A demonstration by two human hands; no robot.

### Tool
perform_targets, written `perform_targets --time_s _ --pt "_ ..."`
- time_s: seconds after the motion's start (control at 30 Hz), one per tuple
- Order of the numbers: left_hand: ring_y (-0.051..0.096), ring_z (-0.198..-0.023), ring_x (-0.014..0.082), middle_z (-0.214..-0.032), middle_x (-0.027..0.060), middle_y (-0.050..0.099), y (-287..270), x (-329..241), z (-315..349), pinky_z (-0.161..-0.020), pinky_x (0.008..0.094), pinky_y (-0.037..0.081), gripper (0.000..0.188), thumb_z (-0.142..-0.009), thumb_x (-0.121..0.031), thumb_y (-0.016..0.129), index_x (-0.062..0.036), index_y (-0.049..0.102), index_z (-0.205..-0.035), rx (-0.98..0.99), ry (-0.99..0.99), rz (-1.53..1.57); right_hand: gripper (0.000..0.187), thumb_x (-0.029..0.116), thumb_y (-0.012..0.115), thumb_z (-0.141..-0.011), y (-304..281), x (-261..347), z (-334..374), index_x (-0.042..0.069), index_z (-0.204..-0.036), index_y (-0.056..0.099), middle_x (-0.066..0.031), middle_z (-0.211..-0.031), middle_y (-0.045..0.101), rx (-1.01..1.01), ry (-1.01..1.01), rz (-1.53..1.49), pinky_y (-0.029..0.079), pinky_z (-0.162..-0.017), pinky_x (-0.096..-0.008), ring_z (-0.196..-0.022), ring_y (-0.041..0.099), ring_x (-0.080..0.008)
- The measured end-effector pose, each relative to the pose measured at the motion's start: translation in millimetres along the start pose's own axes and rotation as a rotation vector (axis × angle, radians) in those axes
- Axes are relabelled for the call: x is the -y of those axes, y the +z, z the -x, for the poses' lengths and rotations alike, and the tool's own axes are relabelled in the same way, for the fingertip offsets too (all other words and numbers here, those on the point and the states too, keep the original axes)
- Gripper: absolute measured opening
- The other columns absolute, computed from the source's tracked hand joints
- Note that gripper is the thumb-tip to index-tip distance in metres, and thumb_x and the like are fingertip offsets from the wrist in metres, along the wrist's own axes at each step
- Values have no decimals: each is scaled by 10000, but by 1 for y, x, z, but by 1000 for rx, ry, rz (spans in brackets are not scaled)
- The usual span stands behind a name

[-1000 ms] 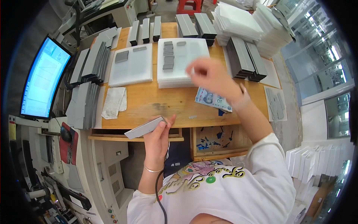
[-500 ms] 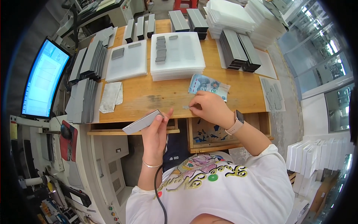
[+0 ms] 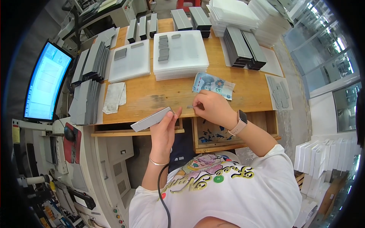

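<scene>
My left hand (image 3: 161, 131) is closed around a thin, flat grey bar (image 3: 151, 119), held tilted above the table's front edge, its thumb lying along one end. To its right, my right hand (image 3: 213, 108) is pinched over the tabletop, fingertips at a tiny grey strip (image 3: 190, 107). Whether the strip is lifted or still lies on the wood, I cannot tell. Just beyond the right hand lies a blue banknote (image 3: 215, 86), with a smartwatch (image 3: 242, 117) on that wrist.
White plastic sheets (image 3: 180, 72) are stacked mid-table with small grey pieces on top. Grey bars (image 3: 237, 45) stand in piles left, right and behind. Below the front edge, an open drawer (image 3: 247, 142) holds blue scraps. A white cloth (image 3: 114, 98) and a monitor (image 3: 47, 81) are at left.
My left hand, with the grey bar, has shifted slightly right and away from me. My right hand stays at the same spot, its fingertips still by the tiny strip.
</scene>
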State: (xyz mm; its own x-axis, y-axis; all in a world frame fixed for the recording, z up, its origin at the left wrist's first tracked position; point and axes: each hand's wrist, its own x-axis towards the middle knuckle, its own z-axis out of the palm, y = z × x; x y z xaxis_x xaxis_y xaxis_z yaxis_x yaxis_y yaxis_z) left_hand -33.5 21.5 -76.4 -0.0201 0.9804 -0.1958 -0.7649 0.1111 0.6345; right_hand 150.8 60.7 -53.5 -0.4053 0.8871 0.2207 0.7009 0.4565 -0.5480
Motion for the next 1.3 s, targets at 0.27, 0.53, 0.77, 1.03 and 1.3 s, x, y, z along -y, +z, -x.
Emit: perform_targets --time_s 0.27,0.53,0.77,1.03,1.3 --pt "512 -697 131 -721 45 524 -1 1 -3 -927 474 392 60 -816 -64 567 -37 519 -841 37 11 -48 76 80 612 -745 -36 -7 -12 10 -753 584 14 -647 527 70 186 -481 402 -525 -193 -583 476 -37" --pt "520 -699 142 -750 43 531 -1 0 -2 -910 462 409 100 -806 -31 569 -30 509 -885 45 4 -19 191 182 578 -790 -95 -5 -80 -8 -786 602 16 -694 563 112 298 -463 401 -533 -189 -616 480 -34" --pt "528 -698 145 -760 50 534 -5 -11 -4 -831 398 454 146 -794 -11 581 -11 505 -918 -13 53 -76 199 181 549 -766 -94 -35 -169 -8 -787 609 -125 -722 613 31 23 107 455 -615 -316 -644 569 -229" --pt "516 -682 146 -748 55 536 -3 -18 -17 -767 352 464 128 -796 -6 575 -12 499 -898 -9 109 -95 194 208 545 -762 -67 -62 -210 53 -805 653 -135 -758 627 130 35 265 474 -654 -356 -703 600 -272" --pt "533 -688 144 -791 42 542 9 -24 -33 -732 300 470 155 -782 3 589 -29 508 -910 -57 81 -64 189 196 609 -744 -70 -40 -193 17 -802 630 -96 -709 607 -115 48 94 461 -636 -296 -678 586 -188"
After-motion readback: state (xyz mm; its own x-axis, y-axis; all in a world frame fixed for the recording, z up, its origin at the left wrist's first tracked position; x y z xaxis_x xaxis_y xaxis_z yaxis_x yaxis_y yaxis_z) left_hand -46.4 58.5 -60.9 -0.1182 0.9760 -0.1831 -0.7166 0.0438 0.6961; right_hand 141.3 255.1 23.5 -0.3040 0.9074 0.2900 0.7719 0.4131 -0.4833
